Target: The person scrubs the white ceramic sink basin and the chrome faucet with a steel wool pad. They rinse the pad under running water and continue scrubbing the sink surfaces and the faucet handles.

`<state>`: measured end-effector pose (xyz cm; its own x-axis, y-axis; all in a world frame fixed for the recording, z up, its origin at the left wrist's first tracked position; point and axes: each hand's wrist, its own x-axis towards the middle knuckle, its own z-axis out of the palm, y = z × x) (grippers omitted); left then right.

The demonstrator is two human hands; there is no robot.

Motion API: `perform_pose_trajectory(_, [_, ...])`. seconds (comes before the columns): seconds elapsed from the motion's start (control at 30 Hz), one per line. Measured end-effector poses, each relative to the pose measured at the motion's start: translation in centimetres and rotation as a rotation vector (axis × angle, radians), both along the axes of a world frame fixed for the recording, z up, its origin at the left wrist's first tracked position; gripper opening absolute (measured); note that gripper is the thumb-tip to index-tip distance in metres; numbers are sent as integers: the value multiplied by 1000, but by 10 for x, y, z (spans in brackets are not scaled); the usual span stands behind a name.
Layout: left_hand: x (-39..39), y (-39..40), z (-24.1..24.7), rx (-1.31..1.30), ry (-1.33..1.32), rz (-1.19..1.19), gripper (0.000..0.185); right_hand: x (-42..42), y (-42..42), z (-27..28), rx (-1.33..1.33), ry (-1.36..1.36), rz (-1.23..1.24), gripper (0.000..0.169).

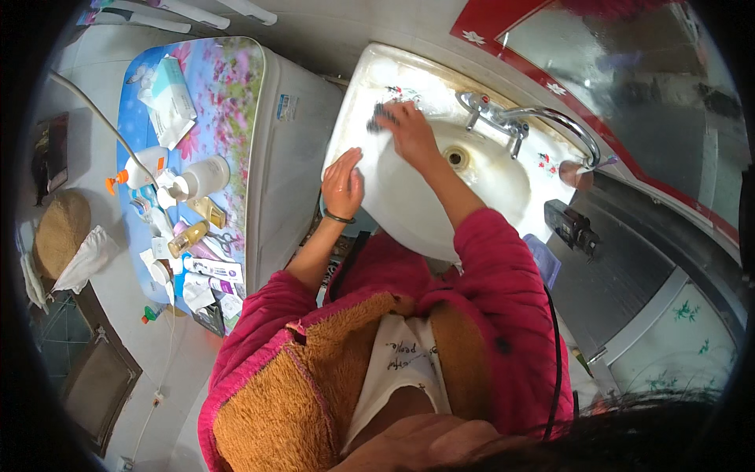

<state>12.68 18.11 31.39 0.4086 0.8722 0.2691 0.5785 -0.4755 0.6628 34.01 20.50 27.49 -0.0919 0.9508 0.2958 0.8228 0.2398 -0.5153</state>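
Observation:
My right hand (407, 130) is closed on a dark grey scourer (377, 118), blurred and partly under the fingers. It presses on the back left deck of the white ceramic washbasin (348, 127), near a printed red flower. My left hand (344, 184) lies on the basin's left front rim, holding nothing, its thumb apart from the fingers and a dark bangle on the wrist. Behind the bowl stands a chrome two-handle faucet (513, 118) with a curved spout swung right. A drain hole (455, 157) shows in the bowl, which holds no standing water.
Left of the basin is a washing machine (289, 159) with a flowered cover, bearing pump bottles (203, 177), tubes (212, 268), scissors (223, 241) and a tissue pack (168, 103). A black device (571, 227) and a cup (575, 175) are at the right. A red-framed mirror (637, 71) hangs behind.

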Motion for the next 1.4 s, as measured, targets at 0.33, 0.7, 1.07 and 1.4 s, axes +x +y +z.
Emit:
perform_pose_trajectory(0.33, [17, -1, -19, 109, 460, 113, 63, 6, 14, 22, 80, 172, -377, 23])
perform_pose_trajectory(0.7, [54, -55, 8, -60, 210, -315, 44, 62, -202, 10, -347, 303, -674, 37])
perform_pose_trajectory(1.07, [303, -10, 174, 309, -227, -627, 45, 99, -208, 85, 0, 622, -899, 27])
perform_pose_trajectory(1.4, [326, -24, 156, 511, -12, -789, 29, 81, -245, 103, 124, 881, -966, 27])
